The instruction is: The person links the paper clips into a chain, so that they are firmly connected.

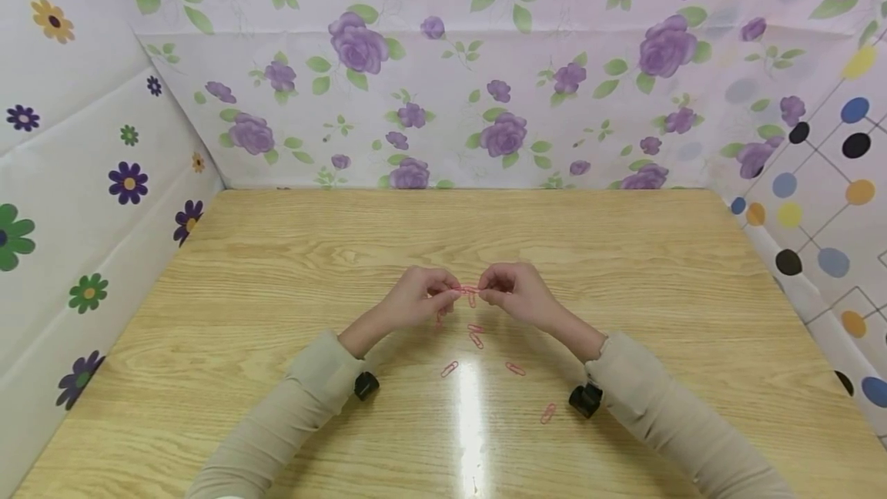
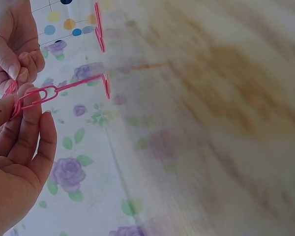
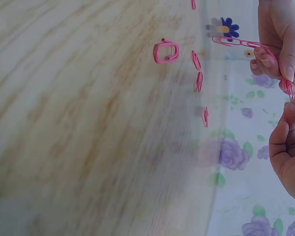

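Note:
Both hands meet above the middle of the table. My left hand [image 1: 419, 297] pinches pink paper clips linked in a chain [image 2: 50, 92], whose free end hangs down from its fingers. Opposite it, my right hand [image 1: 520, 295] pinches a pink paper clip at the same cluster. Another pink clip [image 1: 473, 299] dangles between the hands. Fingertips hide how the clips there are joined. In the right wrist view the chain [image 3: 243, 43] trails from the left hand's fingers.
Several loose pink paper clips lie nearer the person, among them one on the left [image 1: 450, 369], one on the right [image 1: 516, 368] and one closest [image 1: 548, 413]. Two more [image 1: 476, 336] lie close together below the hands. Patterned cloths [image 1: 430, 98] stand around the wooden table [image 1: 291, 252].

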{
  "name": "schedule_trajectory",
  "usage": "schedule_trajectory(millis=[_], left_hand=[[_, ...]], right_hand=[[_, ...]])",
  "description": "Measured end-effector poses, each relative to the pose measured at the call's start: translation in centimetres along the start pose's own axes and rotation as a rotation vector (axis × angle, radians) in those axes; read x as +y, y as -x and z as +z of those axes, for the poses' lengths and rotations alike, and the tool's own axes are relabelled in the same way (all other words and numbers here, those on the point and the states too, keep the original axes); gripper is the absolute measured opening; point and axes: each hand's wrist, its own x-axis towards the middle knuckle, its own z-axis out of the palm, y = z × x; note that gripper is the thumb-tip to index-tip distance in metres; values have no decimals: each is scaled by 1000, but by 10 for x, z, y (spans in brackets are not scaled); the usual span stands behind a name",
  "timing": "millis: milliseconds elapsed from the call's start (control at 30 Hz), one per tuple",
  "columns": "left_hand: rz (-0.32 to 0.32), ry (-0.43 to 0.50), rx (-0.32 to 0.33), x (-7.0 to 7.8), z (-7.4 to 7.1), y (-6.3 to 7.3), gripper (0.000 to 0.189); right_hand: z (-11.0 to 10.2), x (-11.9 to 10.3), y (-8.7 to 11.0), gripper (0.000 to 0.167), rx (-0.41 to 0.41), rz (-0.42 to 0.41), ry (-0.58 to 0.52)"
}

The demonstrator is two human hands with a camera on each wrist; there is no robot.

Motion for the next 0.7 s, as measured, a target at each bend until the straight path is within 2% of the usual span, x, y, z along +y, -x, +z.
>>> schedule_trajectory(millis=[100, 267, 300, 367, 467, 600, 700], left_hand=[[6, -3, -2, -10, 2, -1, 11], [-19, 9, 0, -10, 3, -1, 11], [-20, 13, -2, -15, 4, -2, 12], [-11, 16, -4, -16, 3, -1, 13], [-5, 26, 15, -17, -1, 0, 13], [-18, 24, 41, -18, -7, 2, 12], [-33, 39, 22, -19, -7, 1, 11]], right_hand=[[1, 10, 0, 5, 9, 8, -29], [2, 18, 1, 5, 24, 23, -64], [1, 13, 2, 5, 25, 26, -61], [0, 4, 4, 5, 26, 31, -46], [-3, 6, 5, 5, 37, 36, -32], [-3, 25, 4, 5, 45, 49, -53], [-2, 36, 2, 5, 42, 52, -63]])
